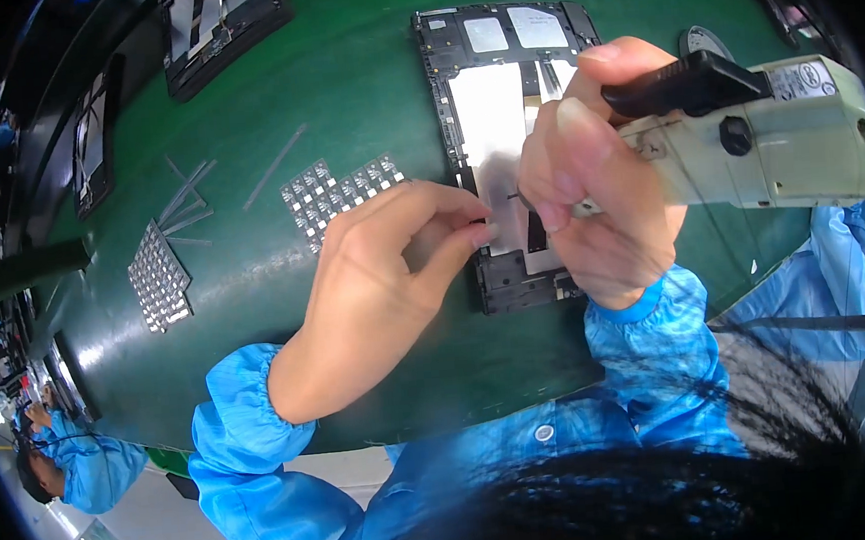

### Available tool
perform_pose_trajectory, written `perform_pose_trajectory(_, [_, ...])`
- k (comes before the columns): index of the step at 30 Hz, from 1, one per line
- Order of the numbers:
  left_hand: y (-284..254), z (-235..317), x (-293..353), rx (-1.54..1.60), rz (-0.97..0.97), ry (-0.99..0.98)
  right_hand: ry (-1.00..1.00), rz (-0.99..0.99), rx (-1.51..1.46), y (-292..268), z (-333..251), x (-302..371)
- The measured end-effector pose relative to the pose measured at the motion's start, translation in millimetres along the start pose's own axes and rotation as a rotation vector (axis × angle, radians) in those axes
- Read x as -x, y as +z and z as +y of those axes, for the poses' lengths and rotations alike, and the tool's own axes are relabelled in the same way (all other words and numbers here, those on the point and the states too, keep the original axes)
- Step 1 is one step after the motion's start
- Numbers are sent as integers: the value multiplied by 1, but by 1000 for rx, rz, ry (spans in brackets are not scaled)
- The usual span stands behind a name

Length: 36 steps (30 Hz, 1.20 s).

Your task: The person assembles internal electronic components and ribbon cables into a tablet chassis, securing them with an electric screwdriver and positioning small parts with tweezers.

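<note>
Hair (570, 511) blurs below a black, silver-centred device (482, 116), right hand (601, 173) clasping a tool (796, 159), left hand (372, 264) almost pinched, hold unclear.

The right hand (596, 173) is gripping a cream power tool (811, 158) over an opened flat device (514, 289); the left hand (372, 264) is reaching with thumb and forefinger to its left edge. Sheets of small parts (159, 279) are lying on the green table (329, 87).

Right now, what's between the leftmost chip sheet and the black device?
Head view: the other sheet, partly covered by the left hand, plus clear strips.
</note>
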State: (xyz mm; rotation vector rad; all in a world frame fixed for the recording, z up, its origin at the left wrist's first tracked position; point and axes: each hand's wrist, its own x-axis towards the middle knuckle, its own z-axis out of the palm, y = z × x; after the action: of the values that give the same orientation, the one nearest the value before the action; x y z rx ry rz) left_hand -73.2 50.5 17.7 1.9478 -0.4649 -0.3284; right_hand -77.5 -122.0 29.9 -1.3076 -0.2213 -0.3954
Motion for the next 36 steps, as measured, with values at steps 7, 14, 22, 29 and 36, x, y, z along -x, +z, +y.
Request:
perform_pose_trajectory(7, [1, -7, 4, 41, -15, -14, 1, -17, -37, 0, 2, 0])
perform_pose_trajectory(14, [2, -4, 2, -73, 16, 99, 27, -38, -53, 0, 2, -1])
perform_pose_trajectory(22, [7, -12, 5, -24, 78, 102, 13, -60, 3, 3, 2, 1])
perform_pose_trajectory(29, [-2, -23, 4, 363, -81, -269, 152, -130, 101, 12, 0, 6])
perform_pose_trajectory(36, [-4, -25, 2, 423, -90, -299, 121, -220, 172, 19, 8, 9])
